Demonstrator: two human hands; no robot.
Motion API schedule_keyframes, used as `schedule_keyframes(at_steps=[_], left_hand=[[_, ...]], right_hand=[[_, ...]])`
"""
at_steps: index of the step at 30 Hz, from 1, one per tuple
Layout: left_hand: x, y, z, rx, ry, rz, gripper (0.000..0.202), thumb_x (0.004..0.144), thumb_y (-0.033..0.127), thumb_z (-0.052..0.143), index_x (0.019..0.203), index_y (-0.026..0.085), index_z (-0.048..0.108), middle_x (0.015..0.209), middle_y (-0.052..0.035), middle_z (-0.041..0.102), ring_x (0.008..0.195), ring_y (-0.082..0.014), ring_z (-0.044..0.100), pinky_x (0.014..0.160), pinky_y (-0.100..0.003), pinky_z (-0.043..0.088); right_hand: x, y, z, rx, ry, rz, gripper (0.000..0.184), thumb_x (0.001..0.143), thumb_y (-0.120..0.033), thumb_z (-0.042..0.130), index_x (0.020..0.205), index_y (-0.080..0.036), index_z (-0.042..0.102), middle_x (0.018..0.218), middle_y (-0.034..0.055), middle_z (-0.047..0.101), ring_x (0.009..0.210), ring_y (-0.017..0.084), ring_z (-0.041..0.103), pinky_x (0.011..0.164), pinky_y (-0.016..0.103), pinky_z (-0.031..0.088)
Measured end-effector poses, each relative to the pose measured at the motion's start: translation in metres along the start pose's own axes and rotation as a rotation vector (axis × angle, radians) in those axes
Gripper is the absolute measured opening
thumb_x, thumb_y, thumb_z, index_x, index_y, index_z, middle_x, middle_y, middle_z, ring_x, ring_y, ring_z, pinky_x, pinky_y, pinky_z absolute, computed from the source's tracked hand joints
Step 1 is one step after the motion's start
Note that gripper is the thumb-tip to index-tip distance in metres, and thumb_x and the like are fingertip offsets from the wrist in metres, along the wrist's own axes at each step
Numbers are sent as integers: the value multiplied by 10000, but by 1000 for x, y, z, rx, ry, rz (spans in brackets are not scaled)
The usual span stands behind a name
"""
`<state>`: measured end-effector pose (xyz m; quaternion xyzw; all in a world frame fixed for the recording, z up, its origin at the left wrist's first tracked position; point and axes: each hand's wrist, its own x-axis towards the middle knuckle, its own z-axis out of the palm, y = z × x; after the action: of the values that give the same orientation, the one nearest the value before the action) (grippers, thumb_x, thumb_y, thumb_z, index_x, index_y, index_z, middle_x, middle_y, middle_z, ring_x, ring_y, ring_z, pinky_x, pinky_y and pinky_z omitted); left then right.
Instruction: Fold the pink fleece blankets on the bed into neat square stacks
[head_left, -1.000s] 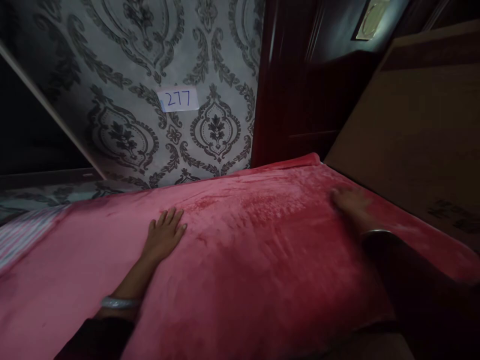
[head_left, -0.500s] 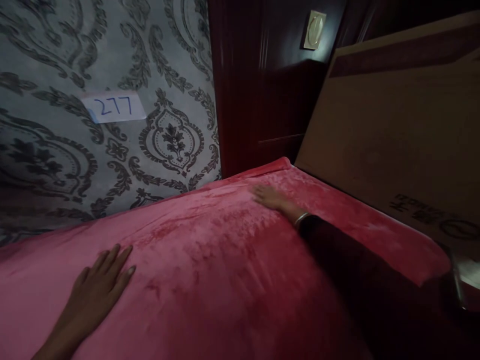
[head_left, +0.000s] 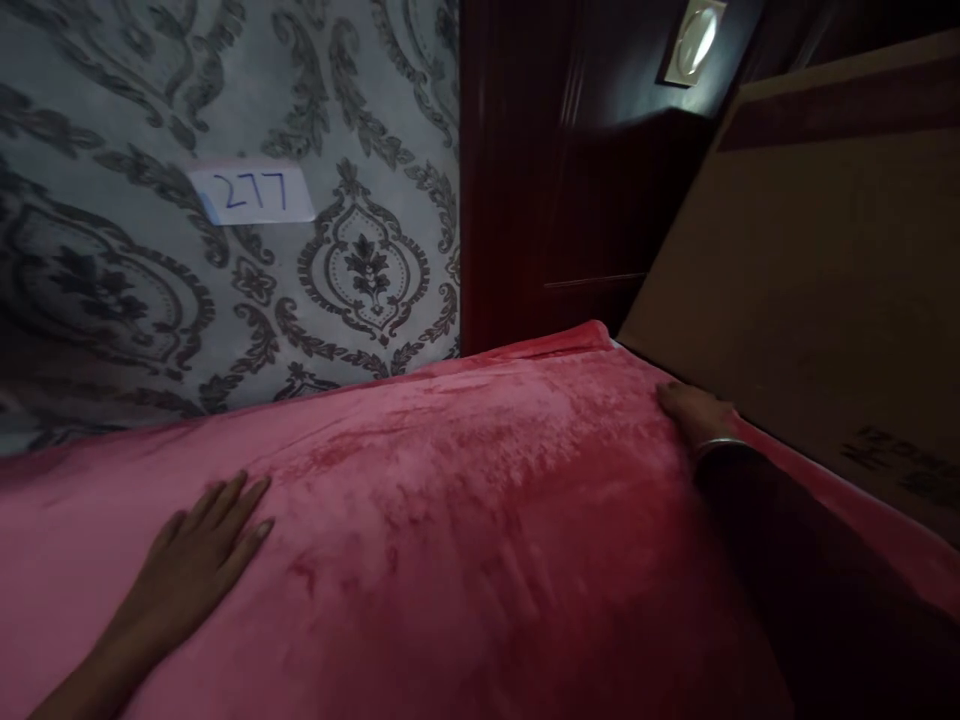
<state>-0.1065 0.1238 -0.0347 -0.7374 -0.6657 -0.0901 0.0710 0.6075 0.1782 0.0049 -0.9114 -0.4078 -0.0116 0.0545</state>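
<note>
A pink-red plush cover (head_left: pixel 450 520), brushed into lighter and darker patches, spreads over a broad flat surface. My left hand (head_left: pixel 195 560) lies palm down on it at the left, fingers stretched and slightly apart, holding nothing. Near the cover's right edge, close to a cardboard box, my right hand (head_left: pixel 696 412) rests on the cloth. Its fingers lie low against the fabric and are partly blurred; I see nothing held in them. A bracelet (head_left: pixel 720 446) circles that wrist below a dark sleeve.
The large cardboard box (head_left: pixel 817 270) leans along the cover's right side. Behind stand a dark red wooden panel (head_left: pixel 517 200) with a gold-coloured wall fitting (head_left: pixel 694 42) and patterned grey wallpaper (head_left: pixel 405 130). A paper label (head_left: pixel 255 192) marked 277 is on the wallpaper.
My right hand has slid right across the cover, from its middle to near the box. The left hand stays flat in place. The view has shifted slightly.
</note>
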Motion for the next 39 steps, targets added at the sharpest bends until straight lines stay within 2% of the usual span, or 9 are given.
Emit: schedule_keyframes(at_steps=[3, 10, 13, 22, 25, 30, 33, 36, 39], left_hand=[[-1, 17, -17, 43, -62, 14, 652, 995, 472, 257, 1564, 238, 474, 1670, -87, 353, 1558, -322, 313, 1203, -598, 336], [-11, 40, -39, 33, -193, -28, 620, 1043, 449, 324, 1618, 218, 357, 1709, -122, 263, 1589, -320, 226, 1247, -573, 256], [-14, 40, -44, -27, -232, -37, 636, 1055, 490, 319, 1635, 230, 313, 1722, -121, 221, 1599, -324, 183, 1263, -582, 201], [3, 83, -15, -265, -264, 514, 719, 1016, 655, 333, 1630, 282, 312, 1720, -109, 248, 1609, -287, 161, 1281, -597, 92], [24, 35, -9, -202, -271, 416, 702, 1026, 617, 333, 1627, 256, 318, 1722, -110, 245, 1606, -296, 167, 1277, -593, 94], [13, -137, -32, -14, -236, -199, 635, 1056, 508, 252, 1633, 248, 303, 1725, -105, 241, 1606, -291, 163, 1265, -585, 143], [-15, -215, -45, 81, -178, -375, 585, 1067, 426, 180, 1587, 267, 395, 1693, -77, 344, 1583, -247, 239, 1249, -547, 209], [-35, -249, -53, 100, -143, -420, 580, 1066, 402, 198, 1577, 220, 403, 1623, -112, 455, 1546, -285, 304, 1220, -628, 196], [-37, -247, -64, 130, -104, -479, 604, 1047, 421, 269, 1555, 138, 434, 1589, -203, 472, 1555, -374, 257, 1187, -733, 134]], right_hand=[[-31, -32, -6, 5, 29, -141, 585, 1069, -371, 271, 1478, -62, 553, 1530, 303, 484, 1465, 448, 412, 1101, 695, 402], [-202, -158, 34, 149, -27, -1055, 581, 1063, -462, 318, 1608, -276, 397, 1686, 109, 329, 1545, 343, 311, 1200, 613, 334], [-254, -178, 47, 130, -35, -1152, 626, 1051, -544, 287, 1616, -295, 385, 1683, 89, 339, 1539, 362, 321, 1220, 642, 274], [-251, -169, 73, 139, 38, -1140, 690, 1000, -579, 226, 1595, -292, 424, 1657, 73, 397, 1527, 342, 353, 1215, 629, 317], [-243, -166, 89, 204, 48, -1150, 697, 987, -575, 209, 1592, -306, 429, 1643, 73, 419, 1529, 332, 349, 1215, 634, 331], [-234, -161, 104, 289, 82, -1169, 733, 938, -614, 195, 1633, -414, 317, 1613, 47, 461, 1509, 318, 366, 1238, 619, 318], [-234, -159, 101, 295, 76, -1186, 748, 902, -643, 189, 1636, -499, 217, 1587, 20, 490, 1492, 317, 392, 1229, 598, 343], [-237, -160, 94, 264, 40, -1171, 740, 894, -656, 214, 1624, -531, 202, 1573, 11, 503, 1488, 313, 398, 1215, 589, 367], [-239, -162, 91, 256, 39, -1149, 772, 890, -667, 218, 1641, -487, 201, 1565, 44, 514, 1482, 323, 406, 1218, 592, 363]])
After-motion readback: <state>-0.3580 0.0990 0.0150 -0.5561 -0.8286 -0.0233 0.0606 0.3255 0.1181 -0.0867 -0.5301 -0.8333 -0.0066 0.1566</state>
